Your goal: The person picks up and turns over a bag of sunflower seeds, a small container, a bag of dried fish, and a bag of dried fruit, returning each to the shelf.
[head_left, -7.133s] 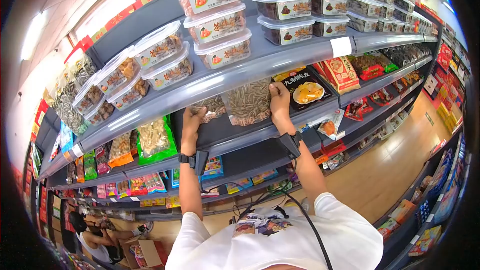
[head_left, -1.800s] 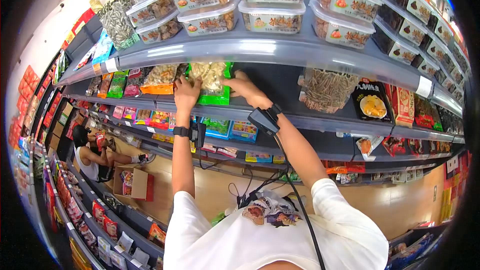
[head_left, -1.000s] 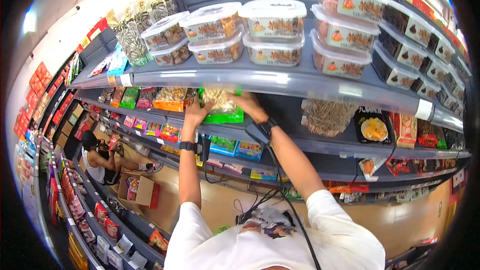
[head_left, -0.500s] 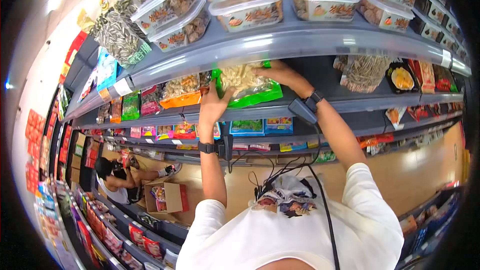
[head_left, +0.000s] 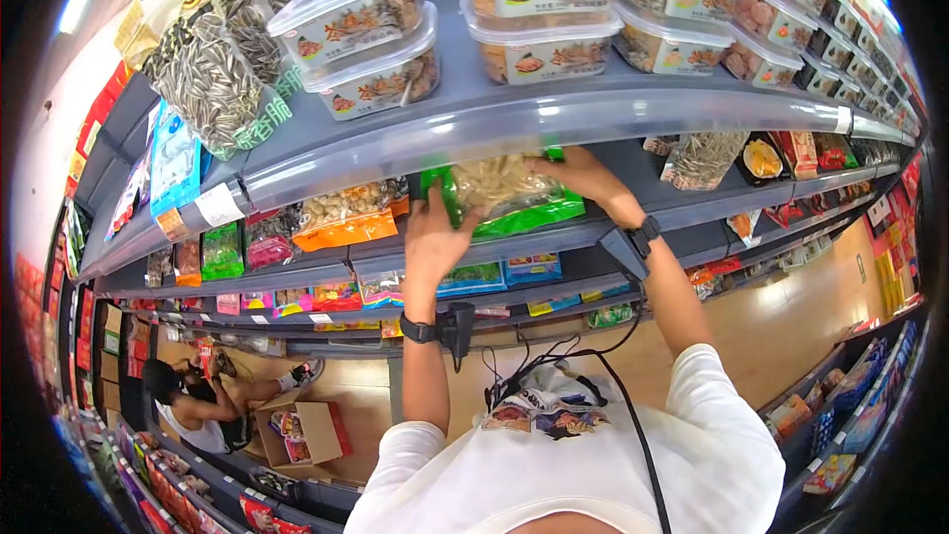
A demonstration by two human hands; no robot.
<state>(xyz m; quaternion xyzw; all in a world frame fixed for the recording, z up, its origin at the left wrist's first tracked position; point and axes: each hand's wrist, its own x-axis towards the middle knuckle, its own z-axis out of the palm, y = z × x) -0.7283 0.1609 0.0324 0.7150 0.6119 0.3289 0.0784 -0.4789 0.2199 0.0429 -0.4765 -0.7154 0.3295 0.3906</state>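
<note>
A green snack bag (head_left: 509,200) with pale contents sits on the second shelf (head_left: 583,233) from the top. My left hand (head_left: 432,239) grips its left edge from below. My right hand (head_left: 583,174) holds its upper right corner, under the shelf above. Both wrists carry black devices with cables. An orange snack bag (head_left: 344,219) stands just left of the green one.
Clear tubs of snacks (head_left: 371,35) fill the top shelf, with sunflower seed bags (head_left: 213,74) at its left. A seed bag (head_left: 704,158) stands to the right on my shelf. Another person (head_left: 188,400) sits on the floor by an open carton (head_left: 301,433) at lower left.
Seven seconds ago my hands were on a seed bag further right. They moved left to the green bag and hold it; since half a second ago the bag shifted slightly lower and right.
</note>
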